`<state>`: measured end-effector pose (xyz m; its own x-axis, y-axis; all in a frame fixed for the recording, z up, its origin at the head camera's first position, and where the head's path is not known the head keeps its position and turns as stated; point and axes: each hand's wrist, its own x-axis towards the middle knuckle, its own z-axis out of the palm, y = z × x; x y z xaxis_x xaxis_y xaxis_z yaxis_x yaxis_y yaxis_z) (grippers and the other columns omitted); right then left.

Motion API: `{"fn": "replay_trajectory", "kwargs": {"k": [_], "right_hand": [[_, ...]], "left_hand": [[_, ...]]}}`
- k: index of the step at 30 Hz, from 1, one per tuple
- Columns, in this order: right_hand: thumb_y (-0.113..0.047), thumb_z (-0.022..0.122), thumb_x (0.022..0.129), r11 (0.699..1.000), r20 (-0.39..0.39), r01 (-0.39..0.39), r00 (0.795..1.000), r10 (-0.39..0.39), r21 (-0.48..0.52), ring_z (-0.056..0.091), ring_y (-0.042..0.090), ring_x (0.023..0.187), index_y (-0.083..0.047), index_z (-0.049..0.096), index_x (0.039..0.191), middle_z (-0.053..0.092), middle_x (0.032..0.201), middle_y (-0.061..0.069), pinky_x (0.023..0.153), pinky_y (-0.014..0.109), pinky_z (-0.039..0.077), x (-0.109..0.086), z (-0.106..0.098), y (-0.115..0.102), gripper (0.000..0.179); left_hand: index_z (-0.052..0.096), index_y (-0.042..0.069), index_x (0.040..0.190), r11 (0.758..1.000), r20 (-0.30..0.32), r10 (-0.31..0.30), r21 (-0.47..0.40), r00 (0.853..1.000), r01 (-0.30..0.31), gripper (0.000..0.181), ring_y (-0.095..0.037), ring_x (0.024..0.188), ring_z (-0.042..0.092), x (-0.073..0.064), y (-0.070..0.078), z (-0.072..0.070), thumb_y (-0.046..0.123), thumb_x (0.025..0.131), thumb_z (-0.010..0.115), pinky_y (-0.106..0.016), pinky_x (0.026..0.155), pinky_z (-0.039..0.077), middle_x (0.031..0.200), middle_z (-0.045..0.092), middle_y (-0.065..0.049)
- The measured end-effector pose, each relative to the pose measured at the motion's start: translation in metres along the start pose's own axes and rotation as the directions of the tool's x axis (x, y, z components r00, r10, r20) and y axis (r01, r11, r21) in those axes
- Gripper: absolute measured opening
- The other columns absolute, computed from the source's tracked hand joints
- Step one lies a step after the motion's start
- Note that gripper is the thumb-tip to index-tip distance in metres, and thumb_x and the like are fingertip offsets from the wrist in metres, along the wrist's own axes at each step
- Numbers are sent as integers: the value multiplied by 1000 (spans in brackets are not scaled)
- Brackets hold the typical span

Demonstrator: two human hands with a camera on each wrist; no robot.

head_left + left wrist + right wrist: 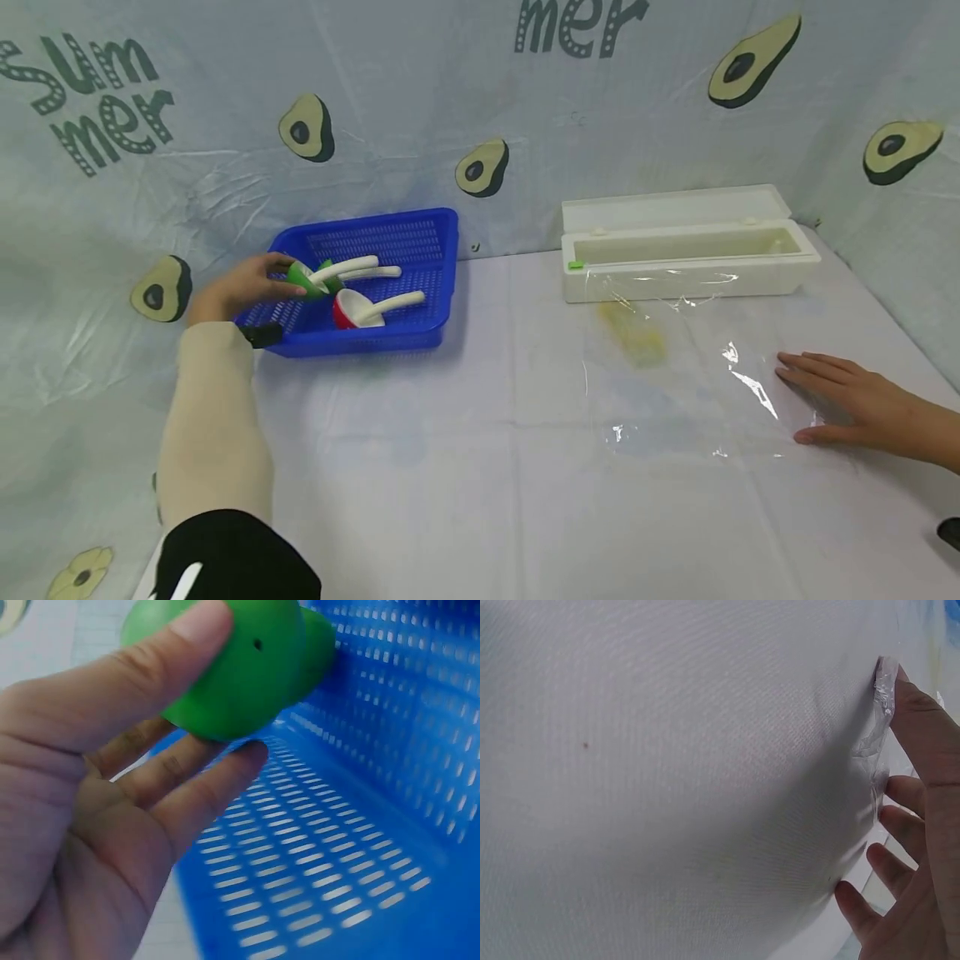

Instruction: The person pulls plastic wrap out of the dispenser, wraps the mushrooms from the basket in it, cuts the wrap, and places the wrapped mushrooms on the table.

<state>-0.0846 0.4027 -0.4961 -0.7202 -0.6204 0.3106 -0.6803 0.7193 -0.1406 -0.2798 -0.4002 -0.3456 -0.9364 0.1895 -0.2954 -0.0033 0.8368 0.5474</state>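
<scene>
In the head view my left hand (pixel 243 287) reaches over the left end of a blue basket (pixel 446 292). Its thumb and fingers pinch the green bowl of a white-handled spoon (pixel 300 277), seen close up as a green spoon (pixel 225 675) in the left wrist view. A second green spoon (pixel 319 656) lies just behind it. Closer to the basket's front wall lies a red spoon (pixel 345 310), white inside. On the right, my right hand (pixel 855 404) rests with extended fingers on the edge of a clear sheet of cling film (pixel 675 417); its crumpled edge (pixel 885 690) shows by the thumb.
A long white cling film box (pixel 690 282) with its lid (pixel 675 208) raised stands at the back right, and the film stretches forward from it. A yellowish patch (pixel 637 333) shows through the film. Avocado-printed sheeting (pixel 405 108) hangs behind the white table surface (pixel 450 483).
</scene>
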Motion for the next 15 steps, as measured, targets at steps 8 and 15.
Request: {"fn": "replay_trajectory", "kwargs": {"k": [8,15], "right_hand": [[-41,95,58,999,20,-29,999,29,-15,0,-21,141,-38,31,158,6,157,-38,105,1,-1,0,3,-2,119],[-40,93,65,990,86,-124,988,130,-68,-2,-19,141,-23,36,158,9,158,-32,123,31,19,-4,4,-2,111]], "left_hand": [[27,-3,156,999,-99,44,19,994,-43,82,-49,139,38,-23,19,-7,37,98,69,-65,113,31,149,40,-30],[25,0,159,994,-206,110,42,972,-104,85,-50,141,37,-52,54,4,37,97,71,-66,110,35,154,38,-27]]}}
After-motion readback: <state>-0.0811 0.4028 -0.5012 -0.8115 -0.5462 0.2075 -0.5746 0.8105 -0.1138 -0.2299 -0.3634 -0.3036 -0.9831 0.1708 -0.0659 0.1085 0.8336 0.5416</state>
